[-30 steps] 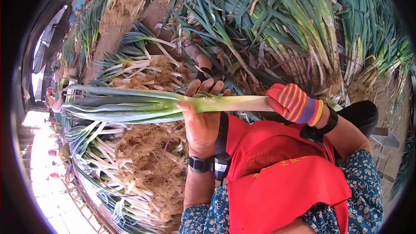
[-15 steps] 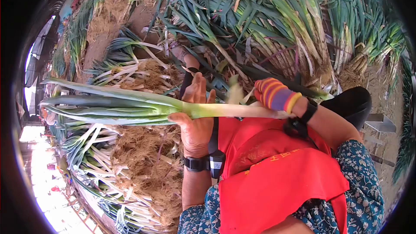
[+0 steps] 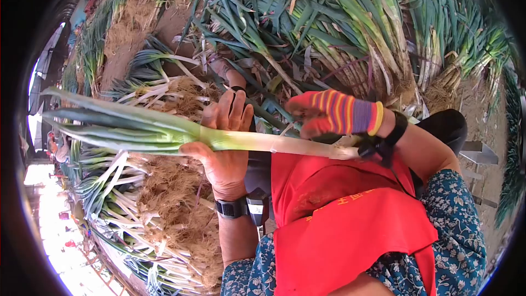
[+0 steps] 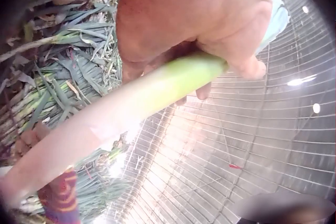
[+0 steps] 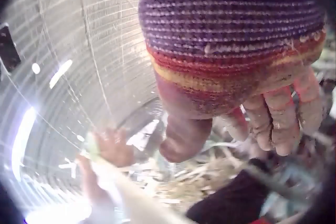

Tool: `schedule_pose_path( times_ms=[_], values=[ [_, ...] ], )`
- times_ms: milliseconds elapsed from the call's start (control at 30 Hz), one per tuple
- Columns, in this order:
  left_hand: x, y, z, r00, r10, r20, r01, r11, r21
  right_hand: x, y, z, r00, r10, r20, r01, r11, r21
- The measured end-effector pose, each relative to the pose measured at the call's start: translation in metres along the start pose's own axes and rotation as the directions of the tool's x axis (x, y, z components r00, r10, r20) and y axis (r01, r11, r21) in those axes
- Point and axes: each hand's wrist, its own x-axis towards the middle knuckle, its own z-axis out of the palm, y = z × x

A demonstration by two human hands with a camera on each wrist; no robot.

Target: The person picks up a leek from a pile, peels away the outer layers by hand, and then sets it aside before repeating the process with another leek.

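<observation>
A long green onion [image 3: 274,143] lies sideways across the front of the body, its leaves [image 3: 120,129] to the left and its pale root end [image 3: 344,152] to the right. My bare left hand [image 3: 227,165] grips it where white turns to green, thumb on the near side and fingers behind. In the left wrist view the hand wraps the smooth stem [image 4: 121,106]. Just above the stem is my right hand [image 3: 337,114] in a striped knit glove, fingers loosely bent. The right wrist view shows those fingers [image 5: 278,119] hanging with nothing between them.
Green onions with tangled brown roots [image 3: 175,214] are heaped at the left. Large leafy bundles [image 3: 350,33] stand along the far side and right. A red apron [image 3: 350,230] covers the lap, and a metal piece [image 3: 479,153] sticks out at the right.
My right hand has left the root end, moved left along the stem and loosened, so the root end now shows. My left hand has shifted left with the green onion.
</observation>
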Motion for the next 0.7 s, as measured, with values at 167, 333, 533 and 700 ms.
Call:
schedule_pose_path(
  times_ms=[167,333,533,700],
  values=[
    [0.004,0.003,0.009,0.979,-0.003,-0.205,0.004,1.000,0.004,0.024,-0.031,0.018,0.962,-0.262,0.078,0.271,0.887,-0.373],
    [0.003,0.013,-0.001,0.937,-0.009,-0.349,0.016,1.000,0.017,0.001,-0.002,-0.008,0.960,-0.272,-0.062,0.210,0.852,-0.480],
    [-0.004,0.036,-0.032,0.935,0.040,-0.352,-0.048,0.999,-0.013,-0.106,0.126,-0.086,0.900,-0.138,-0.414,-0.214,0.687,-0.694],
    [0.003,0.032,-0.025,0.886,0.054,-0.460,-0.074,0.997,-0.027,-0.061,0.022,-0.040,0.974,0.205,-0.094,-0.223,0.816,-0.534]
  ],
)
